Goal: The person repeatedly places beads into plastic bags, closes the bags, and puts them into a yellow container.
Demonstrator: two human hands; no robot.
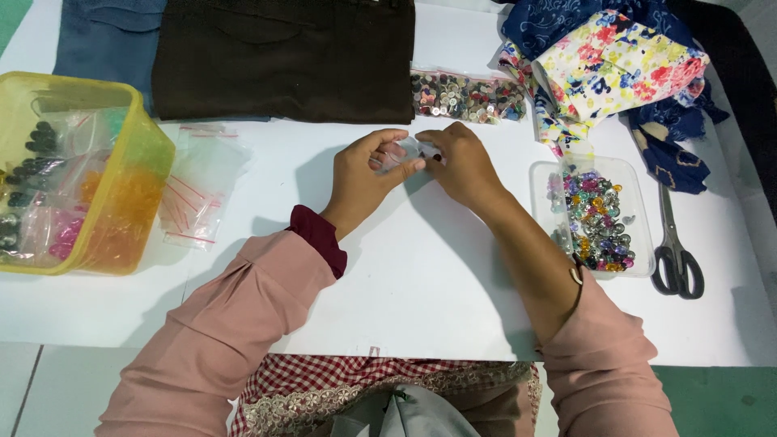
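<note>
Both hands meet over the middle of the white table [405, 275]. My left hand [364, 174] and my right hand [461, 162] pinch a small clear plastic bag [407, 150] between their fingertips. A small dark item shows at the bag's right edge, under my right thumb. A clear rectangular tub [639, 218] of several shiny coloured buttons sits just right of my right forearm.
A yellow plastic box [129, 202] with bagged beads stands at left, loose clear zip bags [202, 182] beside it. A bag of mixed buttons [465, 97], dark brown [283, 57] and blue folded cloth lie at the back. Floral fabric [615, 61] and scissors [676, 251] are at right.
</note>
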